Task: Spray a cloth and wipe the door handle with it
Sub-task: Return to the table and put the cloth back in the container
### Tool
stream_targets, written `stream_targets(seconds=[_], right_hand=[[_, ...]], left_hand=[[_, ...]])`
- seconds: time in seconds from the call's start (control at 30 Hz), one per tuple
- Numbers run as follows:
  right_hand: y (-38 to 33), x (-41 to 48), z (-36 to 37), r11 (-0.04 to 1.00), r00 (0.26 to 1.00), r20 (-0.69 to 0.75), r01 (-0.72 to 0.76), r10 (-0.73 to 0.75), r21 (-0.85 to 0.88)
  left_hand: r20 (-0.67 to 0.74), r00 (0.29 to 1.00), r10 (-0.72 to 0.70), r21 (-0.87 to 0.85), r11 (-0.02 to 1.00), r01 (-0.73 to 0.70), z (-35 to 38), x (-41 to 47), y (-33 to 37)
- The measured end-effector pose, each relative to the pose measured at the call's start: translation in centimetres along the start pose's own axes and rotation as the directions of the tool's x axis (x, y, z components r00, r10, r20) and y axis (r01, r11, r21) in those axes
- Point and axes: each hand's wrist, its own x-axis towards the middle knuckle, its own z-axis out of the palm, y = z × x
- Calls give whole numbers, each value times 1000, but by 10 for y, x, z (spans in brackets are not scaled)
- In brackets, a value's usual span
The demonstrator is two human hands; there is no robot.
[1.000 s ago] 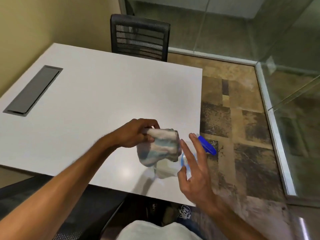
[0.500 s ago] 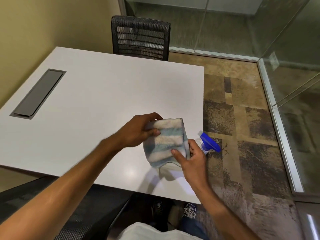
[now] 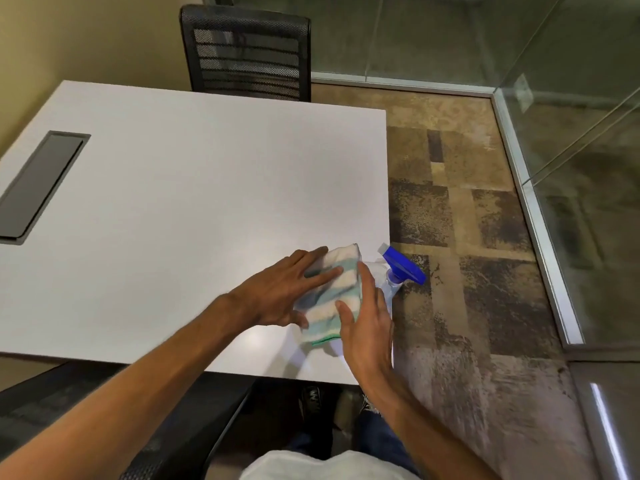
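A folded cloth [image 3: 330,299] with white and pale blue-green stripes is held between both hands above the near right corner of the white table [image 3: 194,202]. My left hand [image 3: 284,292] lies flat over its left side, fingers spread on top. My right hand [image 3: 367,323] presses its right side, thumb on the cloth. Just behind the cloth stands a clear spray bottle with a blue trigger head [image 3: 403,266], at the table's right edge, its body mostly hidden by my right hand. No door handle is in view.
A black mesh chair [image 3: 246,51] stands at the table's far side. A grey cable hatch [image 3: 38,185] is set into the table at left. Glass partitions [image 3: 571,133] run along the right and back. Patterned carpet [image 3: 467,237] covers the floor at right.
Both hands with the cloth have lowered toward the table. My right hand went from open beside the bottle to gripping the cloth. My left hand flattened over it.
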Motion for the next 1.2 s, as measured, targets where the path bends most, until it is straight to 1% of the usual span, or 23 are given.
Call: stream_targets(seconds=[0.07,0.17,0.2,0.23,0.27,0.3,0.4,0.47,0.5,0.6,0.63,0.73,0.83,1.0,1.13,1.2], right_hand=[[-3,-2,4,982,997,74,42,-29,-185],[3,-3,14,939,987,163,73,-18,-336],[8,-1,17,933,973,229,70,14,-354],[11,1,18,943,952,296,29,75,-332],[15,4,19,957,931,342,-29,130,-287],[19,8,20,964,920,359,-62,156,-258],[24,14,21,961,914,370,-66,166,-269],[27,17,25,959,907,387,-59,167,-276],[28,20,28,952,903,393,-54,175,-300],[25,24,33,886,896,392,-1,207,-464],[24,26,34,882,896,393,5,206,-471],[24,30,35,905,894,395,-28,212,-423],[29,31,40,863,889,398,8,225,-505],[39,31,51,841,872,420,20,250,-541],[45,33,60,823,860,414,-11,297,-568],[48,34,63,812,840,434,-14,326,-583]], left_hand=[[0,1000,12,8,1000,-12,9,9,-5],[17,999,34,0,999,-34,20,21,-15],[35,999,33,4,999,-33,23,25,-18],[50,998,32,9,999,-33,26,29,-21],[63,997,33,13,999,-33,29,33,-23],[76,997,33,21,999,-35,31,37,-25],[118,993,32,52,998,-38,34,47,-32],[136,990,33,43,998,-39,34,55,-35],[143,989,32,36,999,-38,34,58,-36],[152,988,31,30,999,-36,32,66,-39],[152,988,32,27,999,-37,32,68,-40],[165,986,35,31,999,-41,34,74,-43],[176,984,39,37,998,-46,40,77,-46],[236,971,42,104,992,-68,49,81,-52],[275,960,50,122,989,-86,55,81,-57],[289,956,38,176,980,-92,57,80,-59]])
